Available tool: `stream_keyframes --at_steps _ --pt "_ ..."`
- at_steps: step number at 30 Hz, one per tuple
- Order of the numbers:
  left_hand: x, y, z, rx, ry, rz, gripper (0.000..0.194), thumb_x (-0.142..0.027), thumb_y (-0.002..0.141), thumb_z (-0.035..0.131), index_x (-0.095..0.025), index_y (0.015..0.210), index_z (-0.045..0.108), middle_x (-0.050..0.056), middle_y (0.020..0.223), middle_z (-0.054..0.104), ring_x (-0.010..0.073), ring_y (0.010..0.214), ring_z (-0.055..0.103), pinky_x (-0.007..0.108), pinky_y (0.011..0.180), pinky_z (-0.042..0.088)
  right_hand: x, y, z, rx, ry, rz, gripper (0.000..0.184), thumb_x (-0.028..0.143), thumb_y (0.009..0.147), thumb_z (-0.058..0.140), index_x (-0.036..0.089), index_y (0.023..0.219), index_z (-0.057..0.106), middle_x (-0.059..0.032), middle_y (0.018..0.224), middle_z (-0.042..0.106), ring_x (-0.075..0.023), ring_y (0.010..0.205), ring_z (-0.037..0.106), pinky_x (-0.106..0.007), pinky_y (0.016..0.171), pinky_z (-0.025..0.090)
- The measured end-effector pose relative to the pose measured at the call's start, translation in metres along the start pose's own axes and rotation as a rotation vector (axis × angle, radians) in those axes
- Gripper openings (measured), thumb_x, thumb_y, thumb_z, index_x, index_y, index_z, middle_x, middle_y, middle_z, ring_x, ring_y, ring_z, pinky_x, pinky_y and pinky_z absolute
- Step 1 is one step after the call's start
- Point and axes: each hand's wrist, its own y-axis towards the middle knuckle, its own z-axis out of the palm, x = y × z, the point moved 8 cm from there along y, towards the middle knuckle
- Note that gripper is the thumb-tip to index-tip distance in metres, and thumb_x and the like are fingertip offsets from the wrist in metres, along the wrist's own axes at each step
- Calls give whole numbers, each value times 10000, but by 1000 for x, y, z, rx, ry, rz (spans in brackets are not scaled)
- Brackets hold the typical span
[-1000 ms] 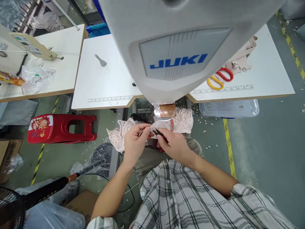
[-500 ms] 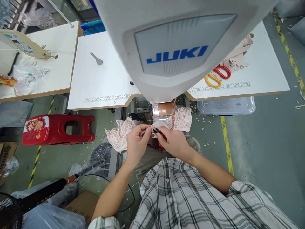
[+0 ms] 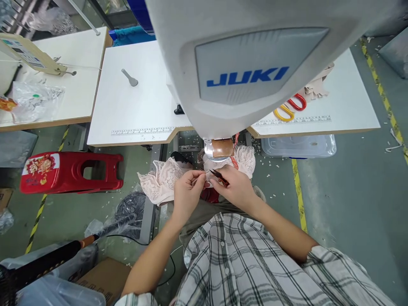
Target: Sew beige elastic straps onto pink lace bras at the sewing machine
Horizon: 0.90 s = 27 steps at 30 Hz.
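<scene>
Pinching the pale lace garment [image 3: 159,182] between closed fingertips [image 3: 201,176], left hand [image 3: 187,193] apparently holds its edge taut for the dark snips [image 3: 219,175] gripped in curled right hand [image 3: 239,187], garment bunched beside and beyond both hands.

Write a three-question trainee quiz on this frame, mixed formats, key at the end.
1. Multiple choice: what does the right hand hold?
A) a grey spoon-shaped piece
B) a small dark pointed tool
C) a clear plastic box

2. True or false: the scissors with red and yellow handles lie on the white tabletop.

3. Fill in: the hand nearer the red stool is the ____ hand.

Key: 1. B. 2. True. 3. Left.
</scene>
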Motion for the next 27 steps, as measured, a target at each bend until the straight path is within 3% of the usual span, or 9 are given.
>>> stream_keyframes --at_steps 4,9,12,16,19,21,23,25,27 --pt "-4 -3 1 -18 130 95 228 -364 882 573 -164 911 680 43 799 755 170 697 726 253 620 566 0 1 10 19 -119 -24 221 319 953 522 180 894 682 -56 819 676 -149 706 584 -258 588 349" --pt "-3 -2 7 -13 363 166 203 -283 898 515 -183 888 691 39 817 758 166 735 705 255 672 532 -5 11 26 222 -213 72 171 231 875 533 169 744 624 -59 790 643 -150 657 529 -289 556 241" --pt "5 4 6 36 334 127 196 -305 877 538 -185 866 693 35 772 743 171 701 691 260 643 529 -19 13 29 272 65 204 165 224 773 557 188 629 483 -2 659 515 -125 592 430 -273 550 225" --pt "23 13 -11 42 123 -64 204 -350 840 594 -170 882 678 28 683 716 184 653 702 267 597 553 -41 -2 28 246 861 429 211 325 730 588 219 638 431 79 514 346 -82 452 292 -238 474 231" --pt "29 15 -14 72 32 -126 237 -398 813 642 -167 856 674 29 684 712 184 651 706 272 606 564 -43 -10 18 145 1292 470 300 366 726 686 218 640 440 92 502 357 -62 417 266 -219 431 216" --pt "29 16 -9 108 -4 -127 280 -439 793 665 -164 845 673 27 678 708 179 648 705 267 605 559 -38 -12 10 116 1403 439 370 383 714 755 207 636 439 63 599 466 -58 453 340 -207 426 242" --pt "30 15 -4 136 -12 -131 303 -459 776 674 -162 835 670 25 657 700 174 636 699 254 583 544 -31 -13 4 193 1395 388 386 406 744 766 205 660 447 47 657 522 -58 462 385 -206 422 260" --pt "31 15 0 177 0 -140 308 -464 772 673 -161 828 670 23 635 694 169 617 687 241 551 525 -29 -15 -4 302 1310 335 360 417 823 713 213 688 449 64 584 482 -56 417 342 -209 407 245" --pt "30 14 1 224 21 -140 301 -460 782 661 -162 827 674 21 624 690 161 598 672 232 530 511 -43 -18 -21 300 1208 338 328 404 863 679 223 713 450 91 520 393 -57 396 270 -210 399 216"
